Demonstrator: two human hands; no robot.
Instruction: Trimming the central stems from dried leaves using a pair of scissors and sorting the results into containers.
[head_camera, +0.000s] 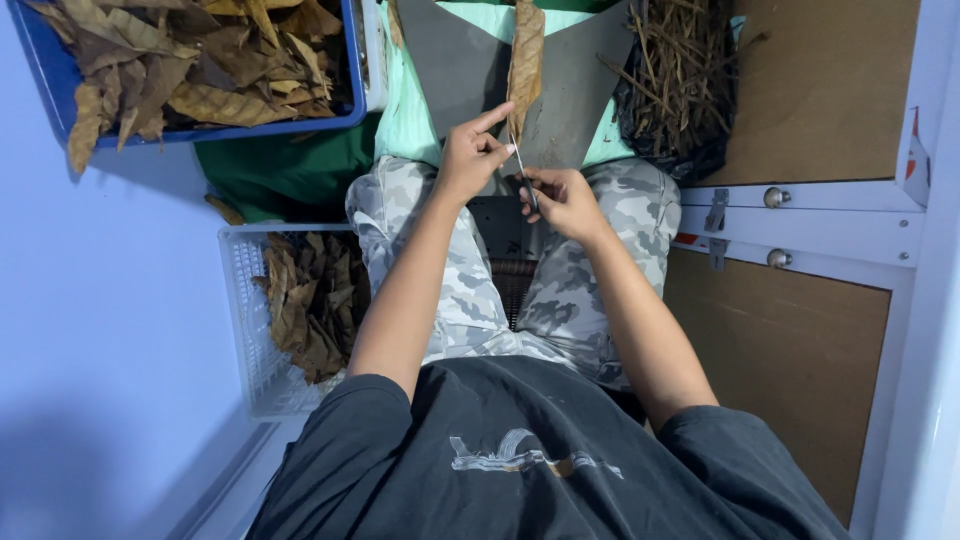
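Seated person stripping a dried leaf (526, 60) over the lap.
The left hand (470, 155) is pinching the leaf base; the right hand (560, 200) is gripping a thin blade (522, 172).

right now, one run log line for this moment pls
left hand: pinching dry leaf | right hand: holding thin blade at leaf base | grey board underneath | stem pile right

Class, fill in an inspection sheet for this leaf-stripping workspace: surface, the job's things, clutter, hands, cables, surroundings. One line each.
Surface: grey board propped over the lap, on a pale green cloth.
Job's things: long dry leaf on the board; thin blade at its lower end.
Clutter: blue crate and white basket of dry leaves; pile of stems.
Hands: left hand pinches the leaf; right hand has a grip on the blade.
Cables: nothing seen.
Surroundings: brown panelled door, blue floor.
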